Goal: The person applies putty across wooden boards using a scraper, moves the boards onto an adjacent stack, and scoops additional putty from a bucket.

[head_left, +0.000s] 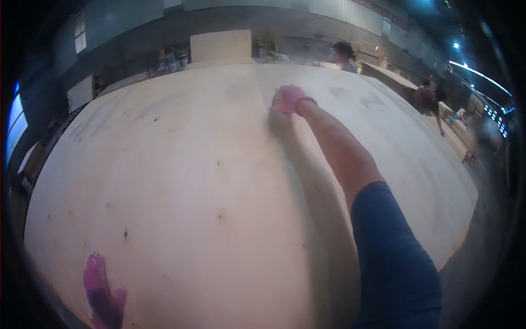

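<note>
- Around us stretches a large, dim workshop room [290, 26], with pale wall panels above a darker band, bright windows at the far left [17, 123] and a glowing lamp [456, 45] at the far right; black lens edges swallow the corners.
- Before us the pale wooden sheet [181, 181] fills the middle of the scene, lying beneath both our hands; its near edge runs partly out of view. Grey smudges [372, 102] mark its far right and far left areas.
- Beyond its far edge we see an upright pale board [221, 46].
- Our right arm [342, 148], in a dark blue sleeve [394, 263] cut off at the near edge, reaches across the sheet and casts a long shadow [312, 203] to its left.
- On the right, a bent person [428, 100] is hard to make out; another person [344, 55] shows only partly beyond the far edge.
- At near left our left hand [104, 296] is spread, thumb apart from the fingers, its wrist cut off; we cannot tell whether it touches the wood.
- Toward the far edge our right hand [289, 100], also pink, is curled; we cannot tell whether it grips something.
- Small dark knots [125, 234] dot the surface.
</note>
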